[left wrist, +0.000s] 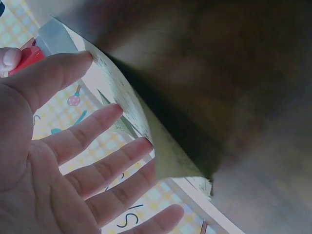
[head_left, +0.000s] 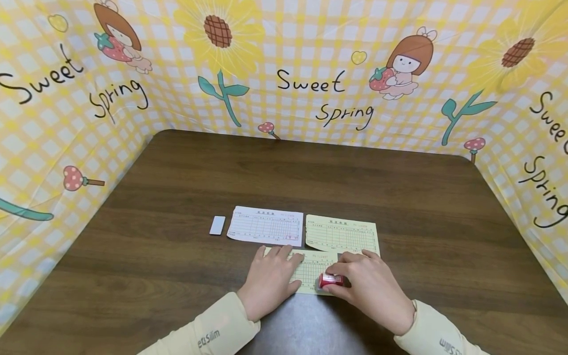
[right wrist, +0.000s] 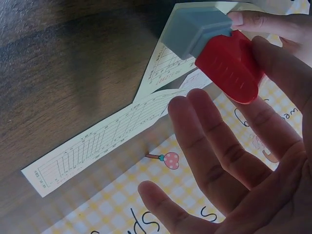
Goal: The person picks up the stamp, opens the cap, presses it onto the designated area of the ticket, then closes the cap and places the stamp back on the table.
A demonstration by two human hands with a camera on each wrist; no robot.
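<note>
My right hand pinches a small red stamp between thumb and index finger. Its grey base shows in the right wrist view. In the head view the stamp is over the lower right part of a pale yellow printed form slip; whether it touches the paper I cannot tell. On that slip's left part rests my left hand, fingers spread. The left wrist view shows its fingertips against the slip, which looks curved there. Part of the slip is hidden under both hands.
Behind the hands lie a white form slip, with a red mark at its lower right, and another yellow slip. A small white rectangular piece is left of them. Patterned cloth surrounds the brown table.
</note>
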